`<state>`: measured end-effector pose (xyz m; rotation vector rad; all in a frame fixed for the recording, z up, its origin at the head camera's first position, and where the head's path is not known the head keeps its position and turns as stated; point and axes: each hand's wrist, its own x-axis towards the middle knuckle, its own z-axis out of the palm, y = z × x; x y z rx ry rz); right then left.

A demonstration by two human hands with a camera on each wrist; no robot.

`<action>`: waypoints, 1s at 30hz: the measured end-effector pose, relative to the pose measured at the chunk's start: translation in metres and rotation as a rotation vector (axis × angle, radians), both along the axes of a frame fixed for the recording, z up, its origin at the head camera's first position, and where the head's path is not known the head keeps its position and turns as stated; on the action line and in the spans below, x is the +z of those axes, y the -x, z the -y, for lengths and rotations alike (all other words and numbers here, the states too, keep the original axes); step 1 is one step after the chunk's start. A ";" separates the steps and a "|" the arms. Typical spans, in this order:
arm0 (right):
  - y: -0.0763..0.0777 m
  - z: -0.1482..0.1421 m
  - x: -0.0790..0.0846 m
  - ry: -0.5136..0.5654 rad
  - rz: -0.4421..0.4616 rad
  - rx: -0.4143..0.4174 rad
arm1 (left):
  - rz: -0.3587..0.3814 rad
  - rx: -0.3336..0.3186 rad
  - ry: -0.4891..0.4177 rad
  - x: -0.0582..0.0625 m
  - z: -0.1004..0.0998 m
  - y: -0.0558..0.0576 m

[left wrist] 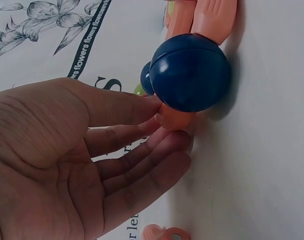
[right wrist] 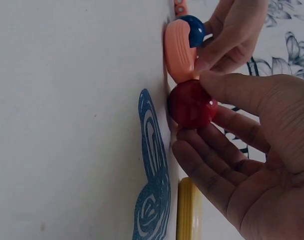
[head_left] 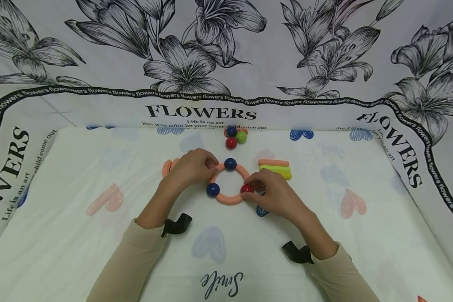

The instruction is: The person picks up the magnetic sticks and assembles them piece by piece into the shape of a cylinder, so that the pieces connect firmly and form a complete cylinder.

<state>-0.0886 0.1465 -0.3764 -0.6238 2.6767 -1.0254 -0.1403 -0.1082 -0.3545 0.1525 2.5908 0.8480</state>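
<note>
Head view gives me the full layout: the ring [head_left: 228, 199], dead centre, made of orange arcs with the top blue ball [head_left: 230, 164], lower-left blue ball [head_left: 213, 190] and red ball [head_left: 247, 189] at its joints. Above it, upper centre, a ball cluster [head_left: 231, 143] of blue, green and red; right of centre, the sticks [head_left: 275, 168], one orange, the others yellowish; left of centre, orange pieces [head_left: 167, 167], partly behind the left hand [head_left: 192, 168].

Left wrist cam adds a seam line on the lower-left blue ball, mid-upper frame, plus a grey round spot on an orange piece at the bottom edge. My head view shows neither. Right wrist cam has the red ball's underside with fingertips beneath it, centre frame, and a yellow stick end at the bottom; from above, fingers partly cover that ball.

Pose: both forearms come up from the bottom corners, beige sleeves [head_left: 130, 256], black mounts [head_left: 177, 224] at the wrists. Left hand angles in from the left, right hand [head_left: 277, 193] from the lower right, fingers bent toward the ring.

Grip: I read the left thumb and fingers as nearly together, pinching the left arc [left wrist: 175, 119] just beside the lower-left blue ball. Right thumb and fingers are clamped on the red ball, which touches the lower arc [right wrist: 179, 50].
</note>
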 end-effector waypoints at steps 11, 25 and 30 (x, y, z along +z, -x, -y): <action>-0.001 0.009 0.000 0.042 0.047 0.051 | 0.017 -0.007 0.050 0.003 0.010 -0.005; -0.001 0.003 0.005 0.014 0.062 0.048 | 0.000 -0.011 0.033 0.002 0.006 -0.002; -0.002 -0.001 0.004 0.016 0.059 0.029 | 0.010 -0.012 0.029 0.001 -0.001 0.000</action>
